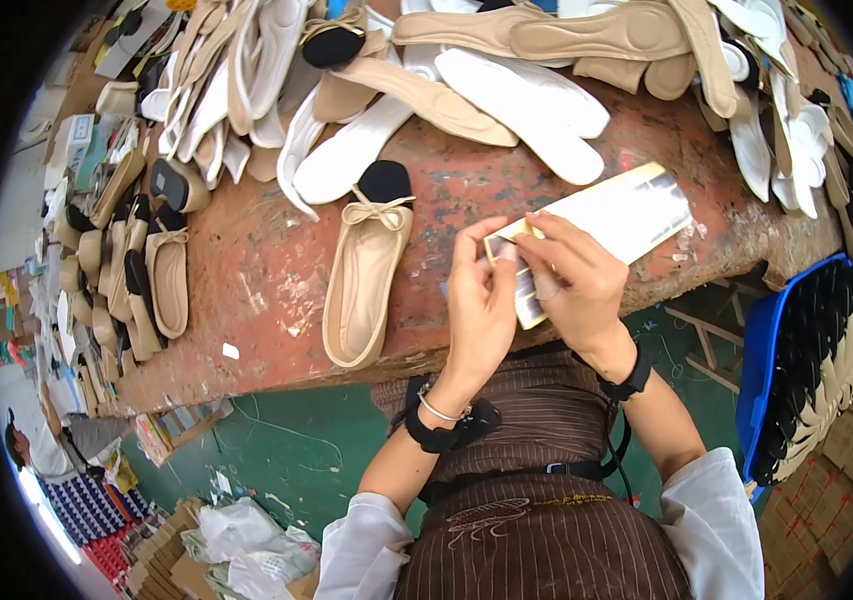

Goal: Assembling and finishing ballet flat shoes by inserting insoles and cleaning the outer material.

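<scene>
from where i stand, the long white paper sheet with yellow edges and silvery patches [637,205] is right of the beige flat shoe with a black toe and thin bow [362,280], on the side of the scuffed red tabletop [247,280] nearer the person. the right hand [582,275] has its fingers bunched closed on the sheet's near end; the left hand [482,300], nearer the shoe, pinches a corner between thumb and fingers. whether a smaller piece sits between them, i can't tell. beyond the shoe lie heaped beige and white padded insoles [432,105]; left of it, piled beige-and-black shoes [169,280]; far right, a blue plastic crate [762,350].
</scene>
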`<action>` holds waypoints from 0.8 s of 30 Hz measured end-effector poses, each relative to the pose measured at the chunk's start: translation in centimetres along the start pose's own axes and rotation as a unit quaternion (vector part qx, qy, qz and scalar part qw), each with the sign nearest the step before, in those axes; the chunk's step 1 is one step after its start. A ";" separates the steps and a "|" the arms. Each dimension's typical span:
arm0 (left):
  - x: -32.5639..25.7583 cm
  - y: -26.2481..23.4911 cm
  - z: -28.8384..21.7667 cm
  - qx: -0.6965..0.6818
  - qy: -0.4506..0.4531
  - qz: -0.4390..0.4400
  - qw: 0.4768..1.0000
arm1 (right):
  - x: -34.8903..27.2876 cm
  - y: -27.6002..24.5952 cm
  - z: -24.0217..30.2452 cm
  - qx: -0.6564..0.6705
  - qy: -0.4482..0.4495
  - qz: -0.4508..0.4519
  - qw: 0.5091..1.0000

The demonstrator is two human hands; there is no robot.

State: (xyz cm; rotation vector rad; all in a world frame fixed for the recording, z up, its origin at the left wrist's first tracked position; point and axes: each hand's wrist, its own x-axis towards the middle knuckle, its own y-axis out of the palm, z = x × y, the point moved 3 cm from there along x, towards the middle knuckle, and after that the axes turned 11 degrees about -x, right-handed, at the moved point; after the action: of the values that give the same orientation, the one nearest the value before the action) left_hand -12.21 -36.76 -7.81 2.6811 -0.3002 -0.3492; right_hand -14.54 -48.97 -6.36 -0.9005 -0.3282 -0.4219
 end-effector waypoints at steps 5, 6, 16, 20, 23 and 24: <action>-0.3 -2.4 0.1 -0.064 -0.075 0.041 0.994 | 1.1 0.1 -2.6 0.479 0.277 0.236 0.798; -0.7 -2.8 -1.0 0.144 0.028 0.016 0.989 | 1.2 -0.1 -3.5 0.485 0.295 0.223 0.792; -3.5 -14.1 -8.0 0.403 -0.031 0.026 0.914 | 4.4 -2.9 2.1 0.348 0.079 0.322 0.877; -6.8 -11.2 -9.0 -0.168 -0.123 0.044 0.977 | 5.0 -3.3 6.1 0.266 -0.082 0.392 0.877; -7.9 -11.4 -8.2 -0.245 -0.165 0.073 0.953 | 5.9 -3.0 8.3 0.244 -0.147 0.412 0.865; -8.0 -11.6 -7.7 -0.235 -0.167 0.054 0.956 | 6.2 -2.9 8.9 0.226 -0.186 0.408 0.865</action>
State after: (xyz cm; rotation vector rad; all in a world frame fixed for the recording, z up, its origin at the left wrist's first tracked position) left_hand -15.73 -21.51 -4.41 2.1243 -0.4030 -0.7412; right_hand -11.47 -44.68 3.53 -0.5750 -0.3453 0.6100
